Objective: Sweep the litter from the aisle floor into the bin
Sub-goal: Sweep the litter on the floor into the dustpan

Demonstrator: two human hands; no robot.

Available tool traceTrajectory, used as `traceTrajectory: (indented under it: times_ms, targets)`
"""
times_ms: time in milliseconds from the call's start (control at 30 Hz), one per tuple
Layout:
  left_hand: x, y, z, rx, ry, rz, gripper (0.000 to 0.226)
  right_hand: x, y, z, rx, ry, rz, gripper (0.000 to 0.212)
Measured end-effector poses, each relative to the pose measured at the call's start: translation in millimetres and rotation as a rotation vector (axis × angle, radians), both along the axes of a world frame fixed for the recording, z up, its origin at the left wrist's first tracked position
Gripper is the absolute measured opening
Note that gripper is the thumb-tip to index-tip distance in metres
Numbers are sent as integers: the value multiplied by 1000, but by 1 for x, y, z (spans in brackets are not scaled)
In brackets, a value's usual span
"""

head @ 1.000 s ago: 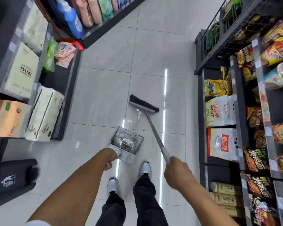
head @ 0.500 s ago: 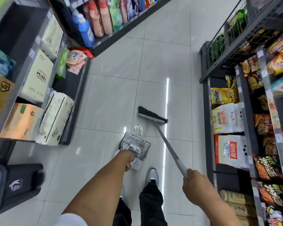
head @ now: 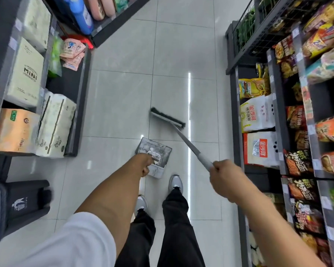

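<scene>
- Shop aisle floor [head: 123, 105], shelving either side: no litter visible on it.
- Left hand [head: 145, 163] fisted on the dustpan [head: 154, 151]; right hand [head: 223, 173] clenched round the broom [head: 168, 118].
- Next, likely: carry the pan to the bin [head: 21, 205] (bottom-left corner), tip it.

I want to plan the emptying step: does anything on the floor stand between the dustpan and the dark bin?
Nothing visible does. The dustpan, held by the left hand, sits mid-aisle; the dark bin stands at lower left. Only bare floor tiles lie between them; the shelf of tissue packs stays beside that path.
</scene>
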State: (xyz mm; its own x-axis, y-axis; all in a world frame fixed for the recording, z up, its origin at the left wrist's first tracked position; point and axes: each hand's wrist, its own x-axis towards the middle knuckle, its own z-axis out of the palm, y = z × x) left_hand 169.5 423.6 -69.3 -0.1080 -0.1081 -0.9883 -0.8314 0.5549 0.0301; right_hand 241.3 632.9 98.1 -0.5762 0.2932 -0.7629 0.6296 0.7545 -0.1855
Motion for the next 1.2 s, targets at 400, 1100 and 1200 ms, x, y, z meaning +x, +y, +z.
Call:
traceTrajectory:
  times_ms: [400, 1100, 1200]
  targets:
    - [2, 2, -1, -100, -26, 107, 28, -4, 34, 67, -180, -13, -216, 26]
    - [72, -30, 46, -165, -137, 220, 31, -37, 63, 86, -261, -95, 114, 25]
    - [102, -52, 70, -153, -119, 361, 33, -45, 13, 84, -172, -3, 320, 26]
